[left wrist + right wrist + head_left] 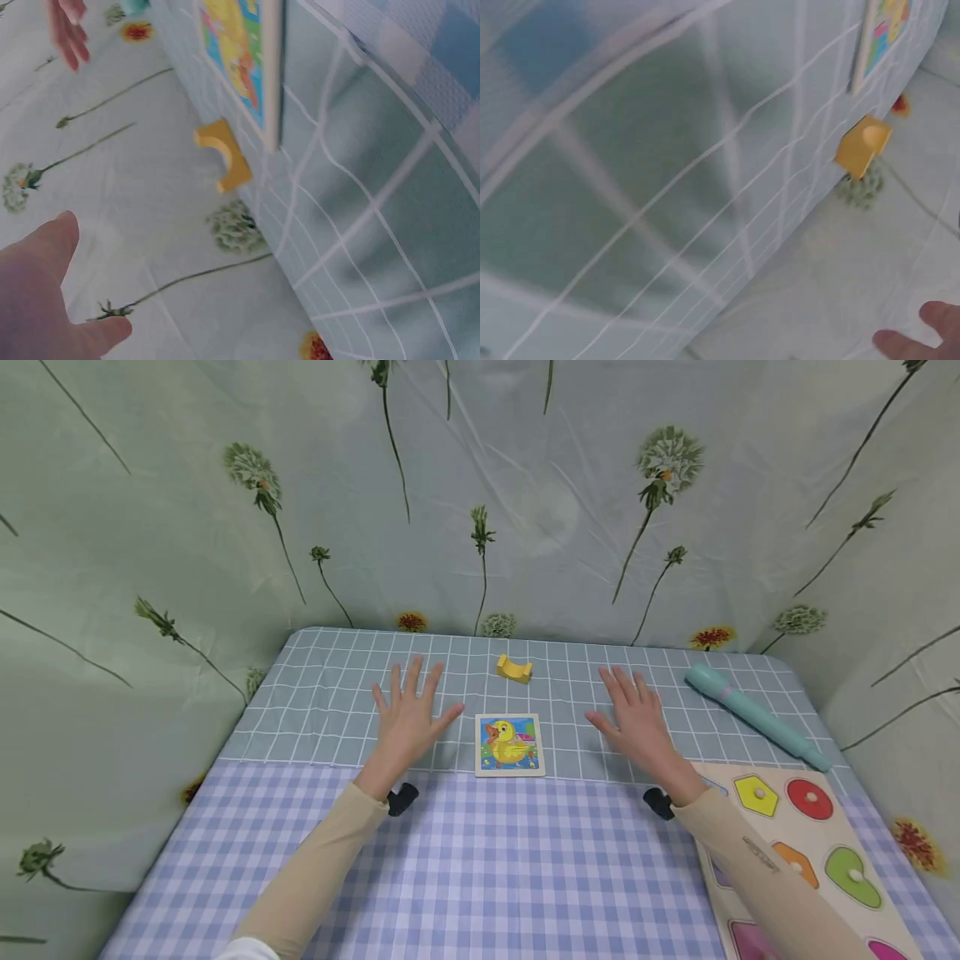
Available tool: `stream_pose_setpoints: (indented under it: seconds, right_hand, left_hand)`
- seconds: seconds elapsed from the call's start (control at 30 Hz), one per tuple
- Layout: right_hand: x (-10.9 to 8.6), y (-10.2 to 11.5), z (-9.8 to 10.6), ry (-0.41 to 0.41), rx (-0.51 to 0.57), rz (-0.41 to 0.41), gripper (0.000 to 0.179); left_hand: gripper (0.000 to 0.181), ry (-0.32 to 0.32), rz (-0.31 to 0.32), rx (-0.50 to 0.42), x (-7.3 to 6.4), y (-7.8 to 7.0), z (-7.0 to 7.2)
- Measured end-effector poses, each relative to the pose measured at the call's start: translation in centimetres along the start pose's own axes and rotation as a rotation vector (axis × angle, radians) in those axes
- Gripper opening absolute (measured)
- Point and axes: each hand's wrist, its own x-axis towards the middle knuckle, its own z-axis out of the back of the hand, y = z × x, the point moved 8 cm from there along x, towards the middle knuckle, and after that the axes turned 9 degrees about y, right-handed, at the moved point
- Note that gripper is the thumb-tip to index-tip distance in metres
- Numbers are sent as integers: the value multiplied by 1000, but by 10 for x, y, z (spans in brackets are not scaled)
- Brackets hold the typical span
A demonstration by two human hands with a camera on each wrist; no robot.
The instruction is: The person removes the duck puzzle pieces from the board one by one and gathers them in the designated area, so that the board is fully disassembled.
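Observation:
My left hand [408, 718] is held over the table with its fingers spread and nothing in it. To the other side, my right hand [633, 718] hovers the same way, fingers straight and empty. Between the two hands lies a square duck picture puzzle [510, 745] in a pale frame, its picture facing up. Behind it sits a small yellow block [514, 669] with a curved hollow, which also shows in the left wrist view as an arch-shaped yellow block [225, 155]. In the right wrist view, fingertips [904, 345] of the right hand enter at the lower corner.
A teal stick-like object [757, 714] with a thicker end lies at the back right. Under the right forearm is a wooden shape board [795, 835] with knobbed coloured pieces. Gridded grey and checked blue cloths cover the table [480, 868]; a dandelion-print curtain [525, 527] hangs behind.

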Motion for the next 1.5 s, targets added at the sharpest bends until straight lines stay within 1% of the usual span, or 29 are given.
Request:
stream_pose_setpoints:
  seconds: [0.07,0.1,0.17,0.23,0.3,0.33,0.43,0.47,0.5,0.57,0.7,0.8,0.9,0.97,1.13,1.23,1.33,1.5]
  right_hand:
    - [6,11,-1,-1,33,50,72]
    - [10,17,-3,3,53,73,72]
    - [16,30,-6,14,103,129,70]
    - [22,43,-11,33,160,174,67]
    - [28,54,-18,60,218,218,64]
    - [31,60,-21,70,253,244,62]
    - [38,76,-34,103,336,315,55]
    - [40,80,-38,114,358,338,53]
    - [43,85,-43,128,384,364,51]
    - [47,93,-53,166,406,390,49]
    - [55,106,-73,259,408,402,46]
    - [60,112,-84,299,368,384,44]
    - [64,114,-90,304,338,353,44]
    - [67,115,-92,300,317,329,43]
    - [73,118,-93,294,270,275,40]
    - [74,123,-92,292,224,260,37]
    - [73,126,-93,298,188,254,34]
    - [77,124,-95,307,206,242,33]
  left_hand:
    - [75,4,-53,-46,-3,-5,1]
    - [73,10,-91,-69,-4,-8,0]
    - [70,22,-179,-116,-7,-16,-3]
    - [65,59,-277,-176,-12,-24,-11]
    - [59,129,-363,-216,-19,-33,-23]
    - [56,171,-394,-230,-22,-37,-30]
    - [51,307,-446,-250,-34,-49,-51]
    - [51,341,-451,-246,-37,-52,-57]
    - [51,361,-461,-236,-40,-55,-62]
    - [52,388,-468,-218,-44,-60,-69]
    - [55,391,-481,-174,-48,-64,-76]
    - [57,393,-486,-141,-50,-64,-79]
    - [59,392,-488,-114,-50,-62,-81]
    - [60,393,-477,-109,-49,-60,-81]
    - [60,387,-465,-75,-47,-57,-81]
    - [59,378,-472,-47,-48,-59,-80]
    - [59,383,-463,-26,-47,-60,-81]
    - [57,381,-448,26,-45,-62,-83]
